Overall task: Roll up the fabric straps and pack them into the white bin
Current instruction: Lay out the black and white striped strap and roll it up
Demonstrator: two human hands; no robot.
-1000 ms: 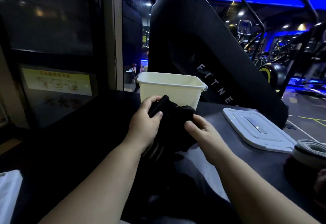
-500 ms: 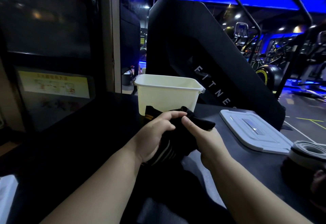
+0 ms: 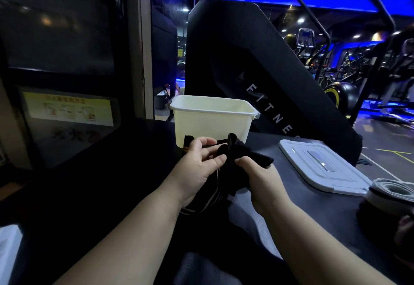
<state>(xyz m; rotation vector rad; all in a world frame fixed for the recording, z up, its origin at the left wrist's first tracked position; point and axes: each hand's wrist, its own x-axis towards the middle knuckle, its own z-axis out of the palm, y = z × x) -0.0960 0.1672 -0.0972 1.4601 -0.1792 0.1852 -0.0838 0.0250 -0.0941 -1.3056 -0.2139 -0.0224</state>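
A black fabric strap (image 3: 240, 158) with pale stripes is bunched between my two hands, just in front of the white bin (image 3: 211, 122). My left hand (image 3: 198, 170) grips its left side, thumb on top and fingers curled over the fabric. My right hand (image 3: 262, 179) pinches the right side, where a loose end sticks out to the right. The striped tail of the strap hangs down below my left palm. The bin stands upright on the dark table, and what it holds is hidden by its wall.
The bin's white lid (image 3: 322, 168) lies flat on the table to the right. A rolled grey strap (image 3: 394, 191) sits at the right edge. A black fitness machine (image 3: 257, 71) rises behind the bin. A white object (image 3: 9, 253) shows at the bottom left.
Both hands have lowered slightly with the strap and shifted their grip. The strap's loose end now sticks out farther right, and my left fingers have spread over the fabric.
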